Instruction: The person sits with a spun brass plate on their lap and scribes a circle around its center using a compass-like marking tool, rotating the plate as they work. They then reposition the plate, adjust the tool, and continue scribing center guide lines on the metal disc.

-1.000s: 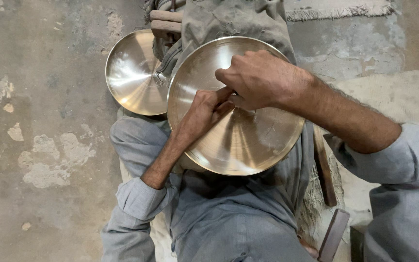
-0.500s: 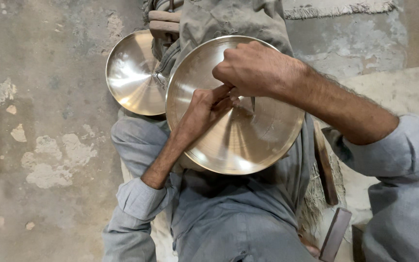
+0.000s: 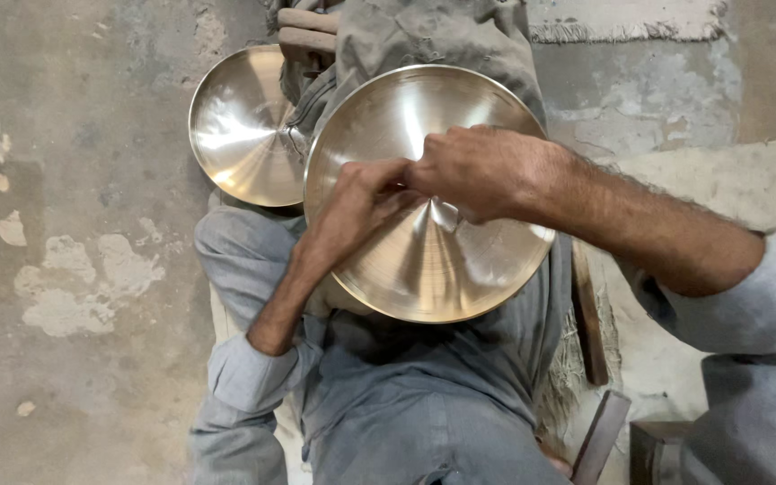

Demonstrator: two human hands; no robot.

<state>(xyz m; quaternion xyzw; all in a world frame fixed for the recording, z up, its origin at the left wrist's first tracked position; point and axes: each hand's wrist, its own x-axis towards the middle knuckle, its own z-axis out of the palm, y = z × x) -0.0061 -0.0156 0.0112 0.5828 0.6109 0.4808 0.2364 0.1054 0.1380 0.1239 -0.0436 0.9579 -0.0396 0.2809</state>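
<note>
A large round golden metal plate rests tilted on my lap, its hollow side facing up. My right hand is closed over the plate's centre, and a small shiny metal tool peeks out beneath it. My left hand comes in from the lower left. Its curled fingers press against the right hand's knuckles above the plate, and whatever is inside them is hidden. A second, smaller golden plate lies to the left, partly tucked under the grey cloth.
Grey cloth is draped behind the big plate, with wooden sticks beside it. A frayed mat lies at the top right. A pale stone slab and dark wooden pieces sit to the right, and patchy concrete floor to the left.
My right hand has slid down from the plate's upper part to its centre. The left hand and the plate have barely shifted.
</note>
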